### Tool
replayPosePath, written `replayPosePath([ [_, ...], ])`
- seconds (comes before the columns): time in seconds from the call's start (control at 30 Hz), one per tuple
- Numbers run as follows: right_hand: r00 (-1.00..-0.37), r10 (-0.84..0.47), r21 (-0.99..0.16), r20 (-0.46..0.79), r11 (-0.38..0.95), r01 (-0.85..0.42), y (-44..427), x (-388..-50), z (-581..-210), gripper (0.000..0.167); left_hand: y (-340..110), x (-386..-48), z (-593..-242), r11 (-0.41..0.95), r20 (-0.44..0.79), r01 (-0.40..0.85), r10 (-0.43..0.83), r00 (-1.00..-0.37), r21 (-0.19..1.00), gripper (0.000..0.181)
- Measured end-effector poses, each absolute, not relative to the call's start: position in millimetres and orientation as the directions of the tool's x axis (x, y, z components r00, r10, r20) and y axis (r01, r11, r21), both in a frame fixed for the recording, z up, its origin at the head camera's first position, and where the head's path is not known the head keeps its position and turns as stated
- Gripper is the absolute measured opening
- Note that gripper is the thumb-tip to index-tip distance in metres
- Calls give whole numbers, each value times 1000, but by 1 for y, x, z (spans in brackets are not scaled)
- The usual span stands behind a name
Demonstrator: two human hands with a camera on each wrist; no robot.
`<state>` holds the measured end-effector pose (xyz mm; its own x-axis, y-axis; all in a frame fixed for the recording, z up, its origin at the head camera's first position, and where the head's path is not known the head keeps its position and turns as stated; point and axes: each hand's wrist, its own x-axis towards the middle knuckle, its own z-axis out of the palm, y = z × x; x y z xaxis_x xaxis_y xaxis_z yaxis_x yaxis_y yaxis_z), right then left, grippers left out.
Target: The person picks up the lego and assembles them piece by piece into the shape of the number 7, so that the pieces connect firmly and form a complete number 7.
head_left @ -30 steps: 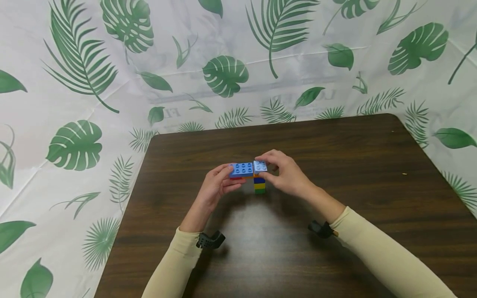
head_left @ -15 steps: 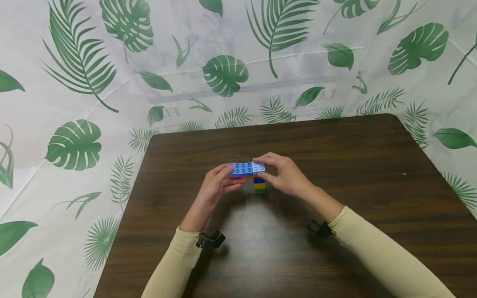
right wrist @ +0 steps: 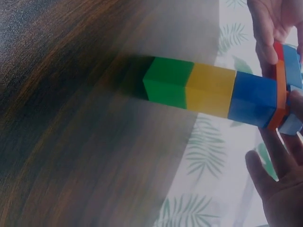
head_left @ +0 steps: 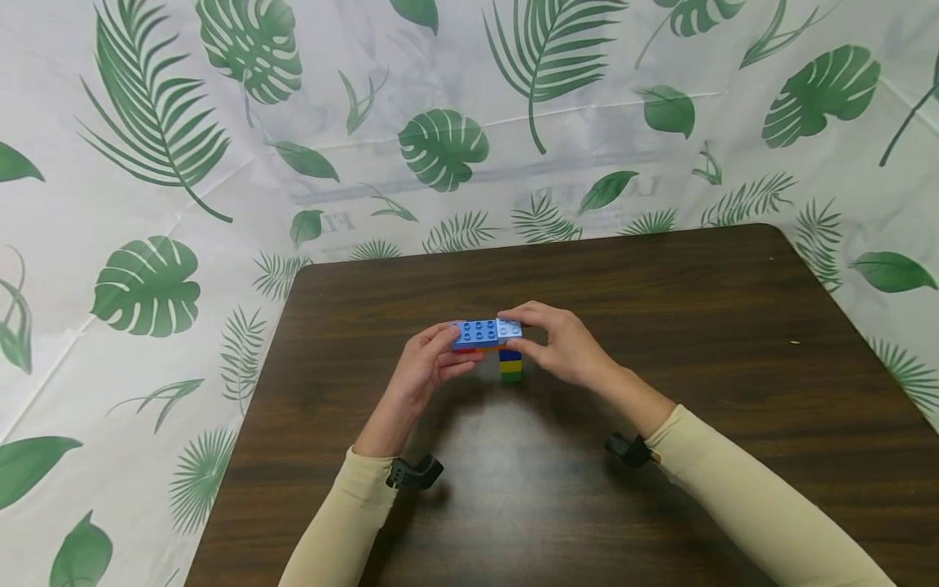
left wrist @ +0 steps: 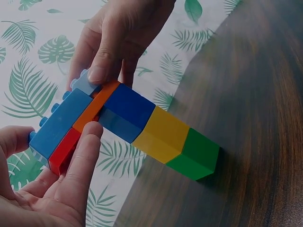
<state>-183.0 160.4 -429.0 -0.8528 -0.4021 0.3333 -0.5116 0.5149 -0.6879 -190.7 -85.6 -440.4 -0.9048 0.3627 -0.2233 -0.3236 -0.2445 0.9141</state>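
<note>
A toy-brick tower stands on the table, with a green brick at the bottom, then a yellow brick and a dark blue brick. Across its top lies a flat orange piece that juts out to the left. On this sit a long blue brick and, beside it, a small light blue brick. A red brick hangs below the long one. My left hand holds the long blue and red bricks between thumb and fingers. My right hand pinches the light blue brick.
The brown wood-grain table reaches back to a white sheet printed with green leaves. Dark wrist devices show at both sleeves, among them one on the left wrist.
The light blue brick has shifted slightly left with my right hand, closing the small gap beside the long blue brick. In the last half second both hands have stayed nearly still.
</note>
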Motion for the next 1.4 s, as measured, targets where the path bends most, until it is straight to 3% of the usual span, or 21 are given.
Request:
replayPosePath([
  [1.4,-876,-367,-635,313,605,-481,158,-179,-433,45,-85,-189,-437,-220,-226,-316,356,-907,923,45],
])
